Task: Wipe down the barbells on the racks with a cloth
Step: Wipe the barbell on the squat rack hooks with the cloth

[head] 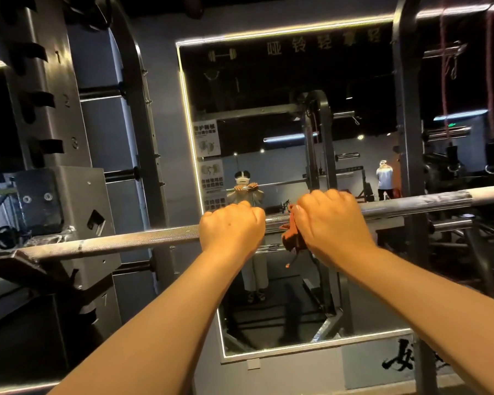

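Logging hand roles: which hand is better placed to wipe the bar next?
Probably the right hand: it holds the red cloth on the barbell; the left hand only grips bare bar.

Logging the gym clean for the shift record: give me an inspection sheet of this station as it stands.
Surface: no table; the barbell lies across the rack, its left end on a hook.
Job's things: reddish cloth held on the barbell near its middle.
Clutter: nothing seen.
Hands: left hand grips the bare barbell; right hand grips the cloth against it, close beside the left.
Cables: red cords hang at upper right.
Surroundings: mirror with lit edges behind the barbell, posters on its left side; a second person shows far back in it.
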Available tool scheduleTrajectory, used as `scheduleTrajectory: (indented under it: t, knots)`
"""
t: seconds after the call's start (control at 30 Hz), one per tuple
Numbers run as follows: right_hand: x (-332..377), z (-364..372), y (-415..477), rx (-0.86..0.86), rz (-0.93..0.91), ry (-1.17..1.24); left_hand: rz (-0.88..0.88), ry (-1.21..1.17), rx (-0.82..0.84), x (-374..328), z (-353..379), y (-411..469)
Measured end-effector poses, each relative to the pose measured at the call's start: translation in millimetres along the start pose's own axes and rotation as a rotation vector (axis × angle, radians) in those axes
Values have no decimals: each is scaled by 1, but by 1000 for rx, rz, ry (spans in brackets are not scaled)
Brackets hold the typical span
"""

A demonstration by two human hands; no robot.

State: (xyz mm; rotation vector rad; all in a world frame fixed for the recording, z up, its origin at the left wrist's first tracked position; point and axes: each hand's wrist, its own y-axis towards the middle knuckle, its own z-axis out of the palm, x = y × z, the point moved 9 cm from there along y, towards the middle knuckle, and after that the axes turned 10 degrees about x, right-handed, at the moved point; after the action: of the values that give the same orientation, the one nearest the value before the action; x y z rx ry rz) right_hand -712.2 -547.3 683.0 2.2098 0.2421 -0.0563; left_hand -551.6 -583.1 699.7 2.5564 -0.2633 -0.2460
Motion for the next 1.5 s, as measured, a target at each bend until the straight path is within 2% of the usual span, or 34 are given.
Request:
scheduleTrajectory:
  t: [0.07,0.17,0.27,0.33,0.37,0.43,0.5,0.57,0.6,0.7,0.83,0.9,0.97,1.03,1.07,1.13,1.37,1.43,1.5]
  knots:
    - [-3,5,-13,-73,-90,14,0,-4,-4,1,0,-1]
    - [-14,7,-10,-7,-106,3,7,12,8,0,-2,-3]
    - [-2,4,9,212,-136,-241,3,37,17,-2,-1,-2]
    - [6,4,20,363,-146,-239,4,38,15,-3,-1,-2]
    - [8,5,24,387,-115,-226,5,35,14,-3,-1,-3]
    - [9,4,25,305,-59,-212,5,29,7,-2,0,-2]
    - [2,3,13,117,16,-104,6,23,7,-2,-1,-2]
    - [1,6,-6,-59,-44,-35,3,27,7,-1,-1,-2]
    - [0,8,-13,-95,-94,-43,3,31,6,-1,0,-2]
    - [-15,9,-4,37,-108,5,0,43,9,-1,0,-3]
    - [-4,2,16,232,-90,-167,-1,67,14,-2,-1,-3]
    - [-2,3,19,206,-53,-166,10,90,14,-4,-1,-4]
    - [-6,4,11,109,-4,-90,19,101,12,-5,-2,-6]
    - [-9,4,-6,-41,-39,-3,30,119,16,-7,-3,-7]
    - [-8,6,-13,-62,-73,-6,37,130,18,-8,-3,-8]
    - [-13,11,-17,-35,-119,-19,46,145,14,-10,-4,-9]
    - [-12,-3,13,182,-84,-66,42,162,20,-11,-5,-11]
    - [-13,-2,13,170,-16,-76,39,173,20,-12,-5,-11]
    - [-17,-1,5,64,28,-27,43,174,19,-12,-4,-11]
